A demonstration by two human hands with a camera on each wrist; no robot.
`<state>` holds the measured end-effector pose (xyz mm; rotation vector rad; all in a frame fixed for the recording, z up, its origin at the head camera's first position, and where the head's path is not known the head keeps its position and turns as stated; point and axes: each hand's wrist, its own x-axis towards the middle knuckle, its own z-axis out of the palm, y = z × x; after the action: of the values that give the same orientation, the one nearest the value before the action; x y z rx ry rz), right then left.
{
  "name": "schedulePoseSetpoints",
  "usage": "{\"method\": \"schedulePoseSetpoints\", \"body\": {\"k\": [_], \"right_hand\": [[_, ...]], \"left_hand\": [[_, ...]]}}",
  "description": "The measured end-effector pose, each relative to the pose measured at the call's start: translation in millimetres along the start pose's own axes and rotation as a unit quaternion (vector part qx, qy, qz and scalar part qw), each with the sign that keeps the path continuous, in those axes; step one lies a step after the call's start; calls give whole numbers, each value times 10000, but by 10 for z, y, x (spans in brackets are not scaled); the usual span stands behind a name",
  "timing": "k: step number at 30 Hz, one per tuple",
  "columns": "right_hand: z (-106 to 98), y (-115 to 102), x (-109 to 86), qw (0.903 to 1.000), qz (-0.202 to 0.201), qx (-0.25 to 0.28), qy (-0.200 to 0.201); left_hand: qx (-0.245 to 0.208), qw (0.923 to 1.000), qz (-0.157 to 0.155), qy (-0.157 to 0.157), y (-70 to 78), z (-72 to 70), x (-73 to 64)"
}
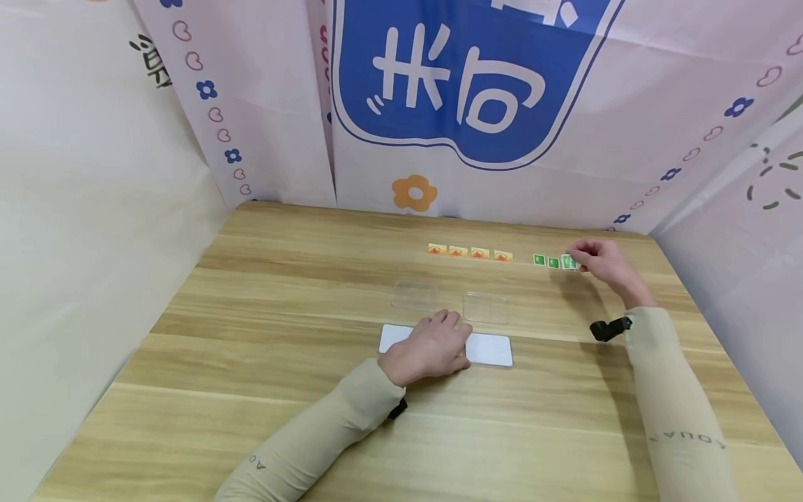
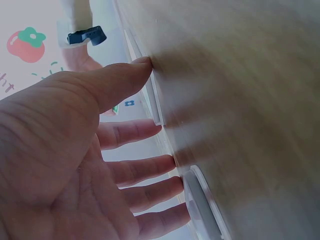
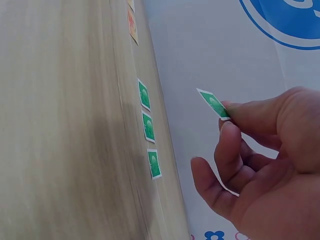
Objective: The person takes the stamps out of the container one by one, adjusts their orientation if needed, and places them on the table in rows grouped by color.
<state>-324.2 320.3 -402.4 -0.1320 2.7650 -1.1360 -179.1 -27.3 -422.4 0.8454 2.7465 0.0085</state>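
Observation:
My right hand point(image 1: 602, 263) pinches a small green stamp point(image 3: 212, 104) with a white border between thumb and fingertips, raised off the table. Below it, in the right wrist view, three matching green stamps point(image 3: 148, 126) lie in a row. My left hand point(image 1: 433, 346) rests palm down on the table, fingers spread and loosely bent. It lies between two flat white rectangles, the right one point(image 1: 489, 350) in full view and the left one point(image 1: 394, 336) partly covered by the hand. The left wrist view shows fingertips touching or very near the white pieces' edges.
Orange-and-yellow stamps point(image 1: 479, 254) form a row left of the green ones. Two clear plastic pieces point(image 1: 485, 308) lie beyond the left hand. The wooden table point(image 1: 251, 314) meets a printed cloth backdrop point(image 1: 282, 139) at its back edge.

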Motion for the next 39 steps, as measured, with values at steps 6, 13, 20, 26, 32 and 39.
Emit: {"method": "schedulePoseSetpoints", "body": {"k": [6,13,20,26,32,39], "right_hand": [[-60,11,34,9999,130,-65,-59],[-114,85,113,9994,114,218,-248],[-148,184,158,9992,184,12,-349],[-167,236,210,9988,211,-137,-425],[-202,288,243,9984,295,-137,-468],[-225,335,230,9974,459,-306,-466]], "left_hand": [[22,10000,-19,-11,14,1,11],[54,10000,-21,3,11,-2,10],[61,10000,0,16,22,-2,7],[103,9999,-20,38,13,3,-4],[107,9999,3,62,4,-7,-17],[93,9999,19,67,1,5,-16]]}}
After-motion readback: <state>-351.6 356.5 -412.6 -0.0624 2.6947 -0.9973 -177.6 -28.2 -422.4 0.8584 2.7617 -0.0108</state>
